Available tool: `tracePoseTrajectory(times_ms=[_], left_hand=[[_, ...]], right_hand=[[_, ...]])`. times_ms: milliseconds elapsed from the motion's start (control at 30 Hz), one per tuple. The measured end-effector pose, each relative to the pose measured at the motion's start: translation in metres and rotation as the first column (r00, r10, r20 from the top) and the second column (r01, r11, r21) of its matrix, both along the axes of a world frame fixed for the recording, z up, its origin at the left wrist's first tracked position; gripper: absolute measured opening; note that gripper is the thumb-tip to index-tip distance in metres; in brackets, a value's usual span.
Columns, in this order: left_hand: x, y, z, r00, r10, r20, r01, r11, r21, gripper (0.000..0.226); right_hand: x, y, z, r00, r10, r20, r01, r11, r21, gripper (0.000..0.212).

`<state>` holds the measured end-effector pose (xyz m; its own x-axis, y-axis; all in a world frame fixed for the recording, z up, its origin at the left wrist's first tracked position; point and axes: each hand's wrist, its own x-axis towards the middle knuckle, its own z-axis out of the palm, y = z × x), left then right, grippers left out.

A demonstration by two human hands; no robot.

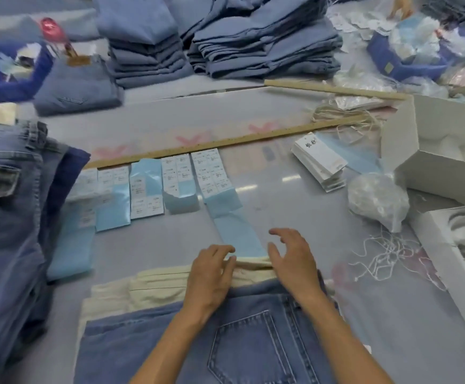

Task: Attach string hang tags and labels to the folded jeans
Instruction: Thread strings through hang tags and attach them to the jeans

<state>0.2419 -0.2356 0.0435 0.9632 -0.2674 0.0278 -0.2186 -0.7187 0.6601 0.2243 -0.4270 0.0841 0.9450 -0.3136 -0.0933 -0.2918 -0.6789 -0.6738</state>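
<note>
A folded pair of blue jeans lies in front of me, back pocket up, on cream cloth. My left hand rests on the waistband edge, fingertips touching the near end of a long blue label backing strip. My right hand hovers beside that strip with fingers spread, holding nothing. Several sticker label sheets lie in a row beyond. A stack of white hang tags sits to the right, with loose white strings nearer me.
Stacks of folded jeans stand at the back and at my left. A wooden ruler crosses the table. White boxes and a clear plastic bag crowd the right side.
</note>
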Motion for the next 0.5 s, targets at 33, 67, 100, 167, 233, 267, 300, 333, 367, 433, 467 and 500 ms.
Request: tracePoseTrajectory(times_ms=[33, 67, 100, 167, 233, 267, 300, 333, 367, 433, 467, 500], left_hand=[[-0.003, 0.002, -0.001, 1.0, 0.017, 0.024, -0.016, 1.0, -0.026, 0.014], [-0.008, 0.001, 0.0, 0.999, -0.001, 0.054, 0.004, 0.999, -0.047, 0.012], [-0.015, -0.004, 0.003, 0.995, -0.056, 0.078, 0.061, 0.996, -0.064, 0.014], [-0.032, -0.022, 0.005, 0.969, -0.239, 0.061, 0.243, 0.966, -0.087, 0.024], [-0.046, -0.046, 0.008, 0.908, -0.417, -0.023, 0.417, 0.909, -0.007, 0.031], [-0.051, -0.057, 0.011, 0.883, -0.466, -0.055, 0.469, 0.882, 0.047, 0.028], [-0.056, -0.066, 0.016, 0.865, -0.498, -0.069, 0.502, 0.862, 0.069, 0.02], [-0.059, -0.071, 0.023, 0.849, -0.524, -0.071, 0.527, 0.849, 0.04, 0.011], [-0.061, -0.072, 0.03, 0.831, -0.549, -0.09, 0.548, 0.836, -0.033, 0.008], [-0.062, -0.061, 0.045, 0.76, -0.59, -0.273, 0.533, 0.806, -0.257, 0.015], [-0.061, -0.05, 0.05, 0.672, -0.633, -0.383, 0.54, 0.774, -0.331, 0.017], [-0.061, -0.038, 0.056, 0.564, -0.689, -0.456, 0.571, 0.724, -0.388, 0.018]], right_hand=[[0.003, -0.009, 0.0, 0.999, -0.049, -0.012, 0.05, 0.997, 0.054, 0.03], [-0.001, -0.02, 0.0, 0.995, -0.101, -0.004, 0.101, 0.992, 0.076, 0.028], [-0.011, -0.032, 0.0, 0.99, -0.141, -0.001, 0.141, 0.987, 0.073, 0.027], [-0.046, -0.051, 0.001, 0.98, -0.194, -0.037, 0.196, 0.98, 0.043, 0.026], [-0.093, -0.059, 0.0, 0.97, -0.222, -0.1, 0.224, 0.975, 0.004, 0.024], [-0.117, -0.059, 0.0, 0.967, -0.219, -0.132, 0.219, 0.976, -0.009, 0.026], [-0.141, -0.057, 0.0, 0.966, -0.199, -0.167, 0.198, 0.98, -0.024, 0.03], [-0.163, -0.052, 0.0, 0.966, -0.171, -0.196, 0.166, 0.985, -0.043, 0.038], [-0.183, -0.046, 0.001, 0.964, -0.15, -0.218, 0.14, 0.988, -0.062, 0.046], [-0.213, -0.035, 0.004, 0.957, -0.174, -0.234, 0.16, 0.984, -0.077, 0.057], [-0.224, -0.03, 0.007, 0.961, -0.192, -0.199, 0.181, 0.981, -0.072, 0.056], [-0.233, -0.025, 0.011, 0.972, -0.206, -0.109, 0.197, 0.977, -0.083, 0.049]])
